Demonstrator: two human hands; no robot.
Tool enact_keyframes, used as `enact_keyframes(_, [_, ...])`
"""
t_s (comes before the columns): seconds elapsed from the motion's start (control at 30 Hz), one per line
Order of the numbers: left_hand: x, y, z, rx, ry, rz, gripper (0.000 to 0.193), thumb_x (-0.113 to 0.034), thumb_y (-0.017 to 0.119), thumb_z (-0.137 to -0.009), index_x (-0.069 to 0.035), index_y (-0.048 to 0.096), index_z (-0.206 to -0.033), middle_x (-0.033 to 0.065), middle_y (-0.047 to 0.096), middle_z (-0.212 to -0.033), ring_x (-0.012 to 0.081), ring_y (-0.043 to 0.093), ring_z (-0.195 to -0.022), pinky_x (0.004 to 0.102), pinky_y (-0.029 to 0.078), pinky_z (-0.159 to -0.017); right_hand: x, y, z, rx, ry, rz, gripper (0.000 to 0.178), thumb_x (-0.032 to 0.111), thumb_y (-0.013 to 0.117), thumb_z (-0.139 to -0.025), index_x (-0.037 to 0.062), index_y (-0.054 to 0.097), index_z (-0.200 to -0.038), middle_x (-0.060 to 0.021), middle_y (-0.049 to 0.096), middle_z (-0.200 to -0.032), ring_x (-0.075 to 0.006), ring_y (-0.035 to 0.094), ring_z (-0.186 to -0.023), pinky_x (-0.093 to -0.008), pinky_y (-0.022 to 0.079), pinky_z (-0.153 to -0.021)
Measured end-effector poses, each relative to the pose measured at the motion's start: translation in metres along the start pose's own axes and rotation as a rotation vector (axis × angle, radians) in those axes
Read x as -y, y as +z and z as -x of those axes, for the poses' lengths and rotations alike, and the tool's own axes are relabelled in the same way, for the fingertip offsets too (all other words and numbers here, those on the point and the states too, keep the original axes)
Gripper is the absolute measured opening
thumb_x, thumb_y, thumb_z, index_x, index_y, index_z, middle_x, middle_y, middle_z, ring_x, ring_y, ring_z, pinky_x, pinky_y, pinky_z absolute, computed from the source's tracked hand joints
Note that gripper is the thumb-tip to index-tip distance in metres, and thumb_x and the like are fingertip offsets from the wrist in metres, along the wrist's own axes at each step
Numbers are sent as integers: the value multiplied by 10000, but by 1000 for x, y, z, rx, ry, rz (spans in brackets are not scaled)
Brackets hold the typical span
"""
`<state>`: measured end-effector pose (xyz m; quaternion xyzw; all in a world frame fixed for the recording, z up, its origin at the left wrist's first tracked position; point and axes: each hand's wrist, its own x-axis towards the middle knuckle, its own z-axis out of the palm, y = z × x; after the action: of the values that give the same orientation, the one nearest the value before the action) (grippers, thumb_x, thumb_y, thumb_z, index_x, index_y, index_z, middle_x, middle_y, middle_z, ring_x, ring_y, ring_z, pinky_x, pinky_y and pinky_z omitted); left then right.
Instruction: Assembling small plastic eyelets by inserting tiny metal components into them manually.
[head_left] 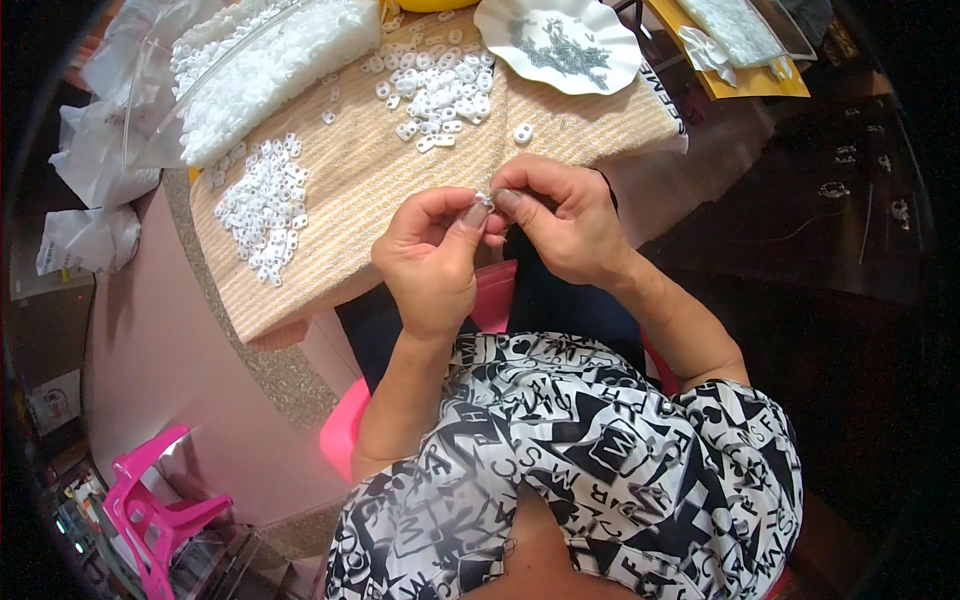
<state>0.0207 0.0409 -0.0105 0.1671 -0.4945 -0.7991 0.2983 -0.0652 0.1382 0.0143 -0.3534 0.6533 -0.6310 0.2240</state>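
Observation:
My left hand (432,255) pinches a small white plastic piece (484,199) between thumb and forefinger, just past the table's near edge. Thumb and forefinger of my right hand (572,225) are closed right beside that piece; what lies between them is hidden. A single white two-hole piece (523,133) lies on the cloth beyond my hands. Farther back is a loose pile of such pieces (440,90), and another pile (265,205) spreads on the left. A white wavy-edged plate (515,75) at the back holds many small dark grey metal parts.
A striped cloth (340,215) covers the table. At the back left stands a clear bag (270,80) full of white pieces; another bag (735,30) lies on a yellow packet at the back right. A pink stool (160,510) is on the floor at lower left.

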Motion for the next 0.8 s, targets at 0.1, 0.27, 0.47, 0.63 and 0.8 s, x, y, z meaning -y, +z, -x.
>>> enact_keyframes(0.1, [0, 0, 1, -2, 30, -48, 69, 59, 561, -768, 43, 548, -833, 88, 593, -721, 114, 588, -620, 215, 506, -544, -1, 1, -1, -8, -71, 78, 55, -31, 493, -799, -49, 535, -771, -48, 550, -680, -73, 545, -615, -207, 452, -553])
enact_keyframes(0.27, [-2, 1, 2, 1, 61, -130, 64, 64, 560, -767, 40, 548, -825, 81, 592, -715, 106, 584, -619, 204, 495, -538, -3, 2, 0, -16, -71, 95, 45, -33, 502, -789, -48, 539, -770, -52, 550, -676, -79, 547, -605, -215, 454, -553])
enact_keyframes(0.47, [0, 1, 0, -11, 58, -189, 65, 72, 553, -768, 45, 545, -827, 83, 591, -715, 109, 582, -615, 204, 488, -534, -12, 1, -1, -14, -23, 105, 57, -24, 497, -797, -44, 550, -788, -50, 565, -683, -80, 552, -612, -216, 459, -563])
enact_keyframes(0.63, [3, -6, -9, -26, -91, 117, 91, 62, 554, -770, 46, 539, -858, 102, 587, -744, 142, 584, -616, 225, 490, -536, -10, -1, -4, 3, 174, -265, 98, 20, 497, -834, -49, 561, -861, -37, 588, -752, -88, 580, -689, -208, 491, -630])
enact_keyframes(0.8, [6, -10, -13, 13, -198, 290, 122, 37, 554, -781, 41, 530, -901, 114, 583, -777, 168, 590, -644, 241, 493, -549, -12, -3, -4, 0, 184, -289, 100, 19, 501, -831, -47, 563, -874, -45, 593, -774, -89, 583, -702, -211, 492, -635])
